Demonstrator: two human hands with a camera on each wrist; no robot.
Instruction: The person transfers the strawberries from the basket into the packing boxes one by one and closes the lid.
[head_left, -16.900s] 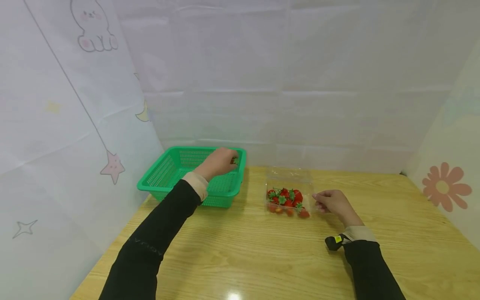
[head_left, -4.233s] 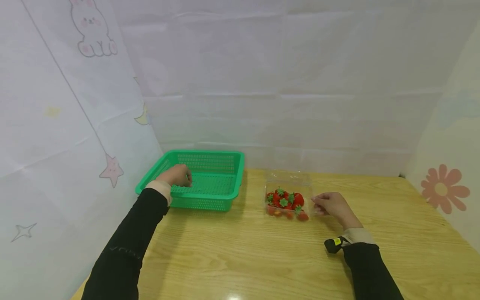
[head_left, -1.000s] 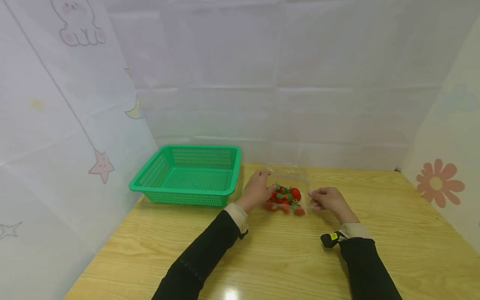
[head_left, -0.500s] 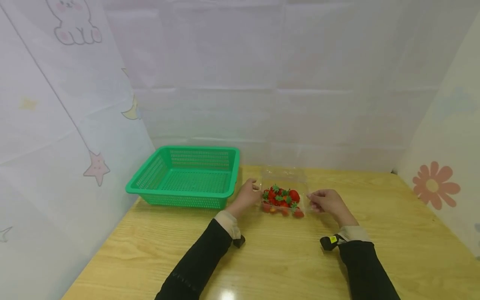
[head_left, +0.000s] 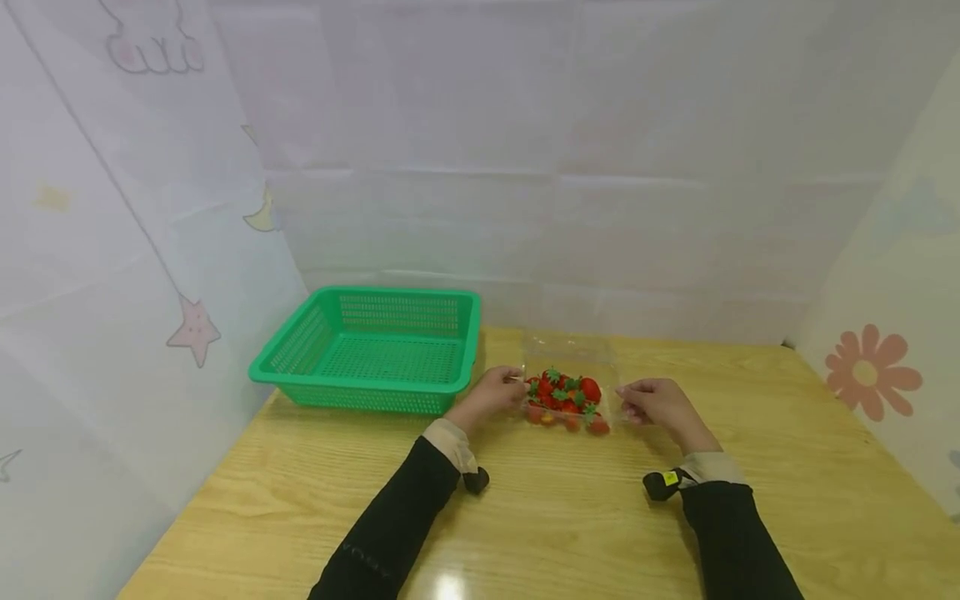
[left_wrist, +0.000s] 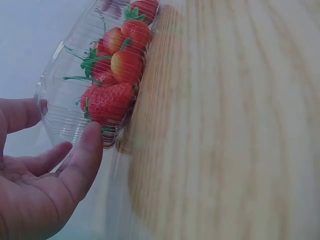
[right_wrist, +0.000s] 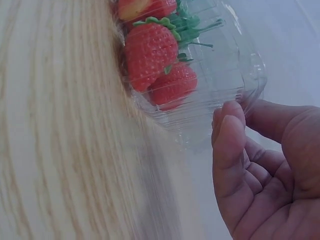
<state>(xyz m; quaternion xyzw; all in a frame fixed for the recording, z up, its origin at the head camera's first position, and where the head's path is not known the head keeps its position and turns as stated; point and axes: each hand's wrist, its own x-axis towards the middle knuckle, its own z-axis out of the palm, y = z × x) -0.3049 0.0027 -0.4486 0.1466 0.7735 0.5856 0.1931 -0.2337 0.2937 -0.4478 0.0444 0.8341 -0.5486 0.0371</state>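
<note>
A clear plastic box [head_left: 567, 347] stands on the table with its lid raised at the back. Red strawberries [head_left: 590, 390] with green leaves fill the bottom of it. My left hand [head_left: 489, 395] holds the left end of the box; in the left wrist view its fingertips [left_wrist: 91, 135] lie against the clear wall, and another digit is at the rim. At the opposite end, my right hand [head_left: 663, 406] pinches the box's rim between thumb and finger, as the right wrist view shows beside the strawberries [right_wrist: 150, 55].
To the left of the box, a green slotted basket [head_left: 360, 386] sits on the wooden table [head_left: 525, 517] with no fruit seen in it. A white sheet [head_left: 555, 233] hangs behind the table, and printed sheets flank both sides.
Earlier my left hand carried a strawberry over the green basket, then reached inside it. It has since moved right, over the fruit, and down to the box's left end. The right hand stays put.
</note>
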